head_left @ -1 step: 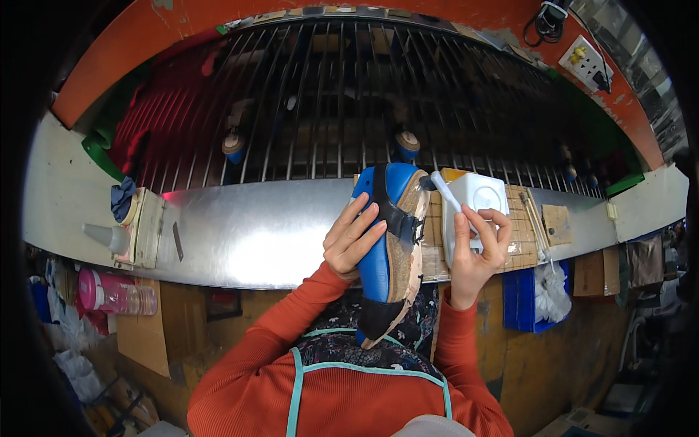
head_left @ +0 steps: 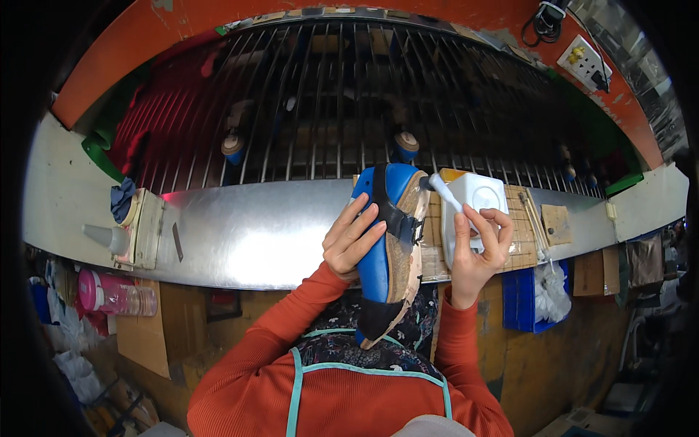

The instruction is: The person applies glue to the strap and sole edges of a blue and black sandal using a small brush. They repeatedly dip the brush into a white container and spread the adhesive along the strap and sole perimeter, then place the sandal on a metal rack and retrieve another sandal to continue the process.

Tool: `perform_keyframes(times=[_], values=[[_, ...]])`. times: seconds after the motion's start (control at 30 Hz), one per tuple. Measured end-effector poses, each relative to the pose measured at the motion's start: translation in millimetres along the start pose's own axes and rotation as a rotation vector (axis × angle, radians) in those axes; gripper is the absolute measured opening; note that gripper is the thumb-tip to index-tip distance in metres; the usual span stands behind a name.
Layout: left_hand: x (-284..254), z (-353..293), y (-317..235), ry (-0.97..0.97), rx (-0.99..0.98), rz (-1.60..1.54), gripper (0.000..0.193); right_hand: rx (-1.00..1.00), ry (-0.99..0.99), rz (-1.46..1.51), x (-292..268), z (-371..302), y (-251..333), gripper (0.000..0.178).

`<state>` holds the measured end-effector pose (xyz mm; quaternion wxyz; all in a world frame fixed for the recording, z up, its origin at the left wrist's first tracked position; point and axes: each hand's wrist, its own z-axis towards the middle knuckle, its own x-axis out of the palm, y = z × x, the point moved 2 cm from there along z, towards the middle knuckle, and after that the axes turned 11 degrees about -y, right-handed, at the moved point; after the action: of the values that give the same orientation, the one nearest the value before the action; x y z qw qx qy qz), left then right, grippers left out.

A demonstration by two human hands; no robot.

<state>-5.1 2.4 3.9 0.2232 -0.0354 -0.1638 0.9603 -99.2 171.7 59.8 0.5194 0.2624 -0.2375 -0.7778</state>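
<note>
My left hand [head_left: 354, 237] is wrapped round a sandal [head_left: 399, 269] on a blue last, its fingers spread over the blue upper side and a black strap. The sandal stands tilted lengthwise above my lap, its cork-coloured sole edge facing right. Between the thumb and fingers of my right hand [head_left: 480, 244] is a brush [head_left: 447, 195] with a white handle. Its dark bristles touch the sole edge near the sandal's far end. Behind that hand, a white plastic container [head_left: 486, 194] rests on a woven mat [head_left: 520, 240], partly hidden.
Beyond the metal ledge [head_left: 240, 240] lies a rack of metal bars [head_left: 320, 109], with more blue lasts [head_left: 408, 143] on it. A grey cone-shaped nozzle [head_left: 105, 237] and a thin strip [head_left: 178, 242] lie left. Thin sticks [head_left: 535, 218] lie right; a blue bin [head_left: 518, 298] hangs below.
The brush in my right hand has shifted very slightly along the sole edge. The sandal and my left hand look the same.
</note>
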Motion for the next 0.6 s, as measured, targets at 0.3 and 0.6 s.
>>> perform_keyframes(times=[0.3,0.6], values=[[2.6,7.3,4.5,0.041,0.039,-0.004,0.033,-0.11,0.11,-0.002,-10.7,9.0,-9.1,0.022],[3.6,13.7,0.6,0.064,0.048,-0.029,0.032,-0.064,0.174,0.082,-24.4,16.0,-9.3,0.021]])
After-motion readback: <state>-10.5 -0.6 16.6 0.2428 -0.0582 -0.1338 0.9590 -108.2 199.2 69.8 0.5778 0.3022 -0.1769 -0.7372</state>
